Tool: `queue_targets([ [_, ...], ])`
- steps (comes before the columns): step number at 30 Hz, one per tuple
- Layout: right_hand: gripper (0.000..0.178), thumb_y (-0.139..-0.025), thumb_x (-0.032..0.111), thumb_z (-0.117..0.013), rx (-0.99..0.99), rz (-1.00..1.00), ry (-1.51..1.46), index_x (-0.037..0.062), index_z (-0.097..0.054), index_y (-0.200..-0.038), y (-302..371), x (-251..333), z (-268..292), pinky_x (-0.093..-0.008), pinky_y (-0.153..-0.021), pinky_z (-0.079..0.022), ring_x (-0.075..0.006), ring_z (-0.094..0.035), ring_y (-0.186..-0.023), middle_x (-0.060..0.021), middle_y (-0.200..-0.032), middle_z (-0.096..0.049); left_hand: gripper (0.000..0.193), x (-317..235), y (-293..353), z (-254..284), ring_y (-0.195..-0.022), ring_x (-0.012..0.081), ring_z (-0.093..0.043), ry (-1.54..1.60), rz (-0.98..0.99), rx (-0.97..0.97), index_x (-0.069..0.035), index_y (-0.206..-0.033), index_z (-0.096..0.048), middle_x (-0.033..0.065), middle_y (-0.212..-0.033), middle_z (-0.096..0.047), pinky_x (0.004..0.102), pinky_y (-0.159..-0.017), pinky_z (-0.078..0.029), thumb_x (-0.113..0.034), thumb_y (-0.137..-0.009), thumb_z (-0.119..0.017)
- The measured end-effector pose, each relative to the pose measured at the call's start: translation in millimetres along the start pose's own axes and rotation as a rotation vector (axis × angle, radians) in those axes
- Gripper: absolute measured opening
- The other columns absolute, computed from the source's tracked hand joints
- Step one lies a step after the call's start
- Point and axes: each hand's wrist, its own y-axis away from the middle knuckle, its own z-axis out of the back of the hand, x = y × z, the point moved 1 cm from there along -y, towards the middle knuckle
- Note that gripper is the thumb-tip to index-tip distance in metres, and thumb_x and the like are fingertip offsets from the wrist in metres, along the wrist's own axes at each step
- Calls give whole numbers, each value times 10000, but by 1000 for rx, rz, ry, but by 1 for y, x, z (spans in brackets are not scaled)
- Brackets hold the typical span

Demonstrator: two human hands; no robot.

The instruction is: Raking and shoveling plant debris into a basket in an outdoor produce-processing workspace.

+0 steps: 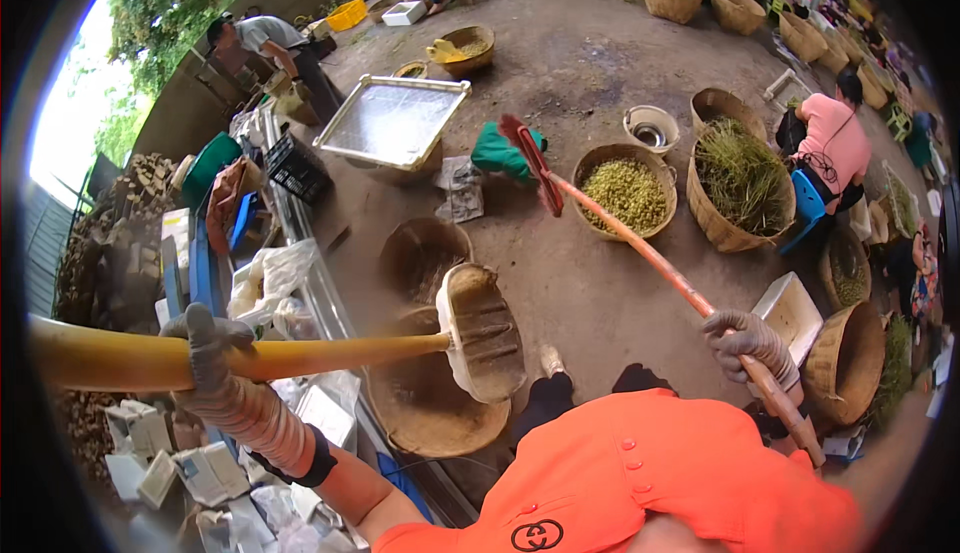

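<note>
My left hand (215, 351), in a greyish glove, is closed round the yellow pole of a long-handled dustpan (488, 338). Its pan is pale-rimmed, brown with dirt and ribbed inside, and hangs over a round basket (435, 408) by my feet. In my right hand (750, 345), also gloved, is the reddish wooden handle of a broom (650, 258). The broom's narrow red head (532, 161) is raised, pointing away from me. Beyond it stands a basket of small green pods or buds (628, 196); their exact kind is too small to tell.
A basket of green stalks (742, 178) stands beside a seated person in pink (838, 128). At far left, another person (270, 43) bends near a white-framed mesh screen (395, 121). Metal rails (330, 303) and white foam pieces (210, 473) lie left. A wicker basket (845, 363) is at right.
</note>
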Motion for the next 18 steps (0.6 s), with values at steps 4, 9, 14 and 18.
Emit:
queue_targets([
  [4, 351, -756, 40, -638, -18, 164, -82, 7, -559, -1096, -53, 50, -31, -233, -364, -380, -90, -468, -458, -49, -708, -512, 258, 52, -45, -102, -535, 98, -445, 159, 59, 9, -69, -695, -537, 6, -594, -494, 231, -553, -344, -262, -847, -613],
  [9, 375, -756, 54, -624, -23, 411, -24, -6, -550, -1118, -134, 114, -45, -216, -341, -390, -80, -448, -450, -68, -756, -503, 216, 109, -94, -198, -465, 113, -447, 295, 161, -33, -41, -721, -550, 47, -554, -518, 231, -487, -362, -187, -793, -692],
  [14, 369, -749, 72, -614, -160, 440, 120, 2, -555, -1107, -236, 190, -41, -192, -357, -368, -57, -435, -454, -17, -733, -473, 219, 157, -142, -297, -479, 115, -447, 412, 111, -31, -48, -717, -535, 36, -556, -494, 233, -497, -364, -184, -789, -691],
  [18, 374, -712, 80, -628, -278, 428, 123, -1, -567, -1072, -340, 258, -18, -199, -381, -369, -57, -442, -460, 11, -737, -459, 249, 192, -186, -380, -523, 108, -436, 327, 5, -23, -66, -706, -505, 30, -546, -467, 266, -603, -389, -234, -808, -659],
])
